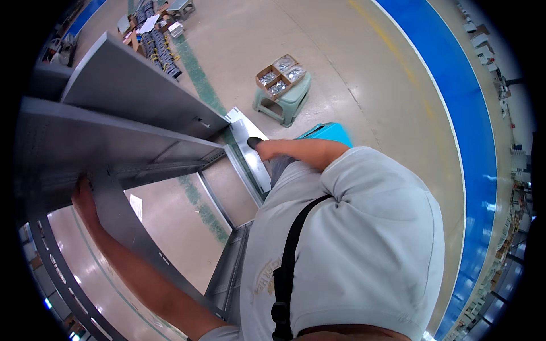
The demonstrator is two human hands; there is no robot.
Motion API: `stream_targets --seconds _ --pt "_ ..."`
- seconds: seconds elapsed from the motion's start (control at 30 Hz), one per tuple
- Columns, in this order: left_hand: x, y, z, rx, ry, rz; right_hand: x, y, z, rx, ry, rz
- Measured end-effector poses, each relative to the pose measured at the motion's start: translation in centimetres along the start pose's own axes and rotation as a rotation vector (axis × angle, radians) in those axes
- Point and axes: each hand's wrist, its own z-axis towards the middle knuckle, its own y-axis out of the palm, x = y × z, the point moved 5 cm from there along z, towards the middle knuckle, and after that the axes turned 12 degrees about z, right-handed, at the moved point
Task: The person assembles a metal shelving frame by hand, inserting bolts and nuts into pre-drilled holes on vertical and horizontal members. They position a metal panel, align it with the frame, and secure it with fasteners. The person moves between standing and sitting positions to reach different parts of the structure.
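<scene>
Grey sheet-metal cabinet frame [131, 142]: large open shell of folded steel panels, lying over the pale concrete floor [352, 74] at the left and centre of the view. Matte grey finish; long flat side panels with turned edges; a perforated upright rail [54, 261] runs along its lower left edge; the floor shows through the open middle. A small white label [135, 206] sits on an inner face.

Left hand [82, 199]: arm stretched out and up from the lower edge, palm pressed on the underside edge of a frame panel at far left, fingers curled over the lip and gripping it.

Right hand [267, 149]: arm reaches forward above the person's grey shirt [364, 238], the hand resting against a narrow grey metal strip [250, 153] at the frame's near corner; whether it grasps the strip or only touches it cannot be told. A dark fingertip covering shows at its end.

Surroundings: green plastic stool [287, 99] beyond the frame, carrying cardboard boxes of small bagged metal parts [280, 75]; a bright blue container [327, 133] just behind the right arm; a blue floor lane [455, 96] curving at right; coiled dark cables [159, 48] at top left.
</scene>
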Motion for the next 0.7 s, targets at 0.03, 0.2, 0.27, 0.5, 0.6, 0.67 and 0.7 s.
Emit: stream_targets --seconds 0.03,0.2,0.27,0.5,0.6,0.67,0.7 --pt "0.6 -0.3 0.0 0.006 -0.003 -0.086 11.3 1.4 -2.7 0.028 0.291 -0.087" --pt "-1.2 -2.3 -1.9 0.124 -0.104 0.356 26.0 -6.5 -20.4 0.727 1.030 0.284" --pt "5.0 -3.5 -5.3 0.433 -0.229 0.405 28.6 -8.0 -20.7 0.673 0.973 0.257" --pt "18.3 9.7 -20.9 0.503 -0.090 0.246 32.3 -13.7 -7.1 0.800 0.660 0.454" --pt "14.5 28.3 -35.0 -0.293 -0.442 -0.258 30.7 -19.8 -1.5 0.780 0.477 0.369" --pt "21.8 33.7 -40.3 -0.733 -0.371 -0.172 33.1 -23.1 0.7 0.864 0.574 0.340" --pt "25.6 34.2 -41.8 -0.877 -0.332 -0.147 34.6 -24.8 1.7 0.906 0.610 0.319"
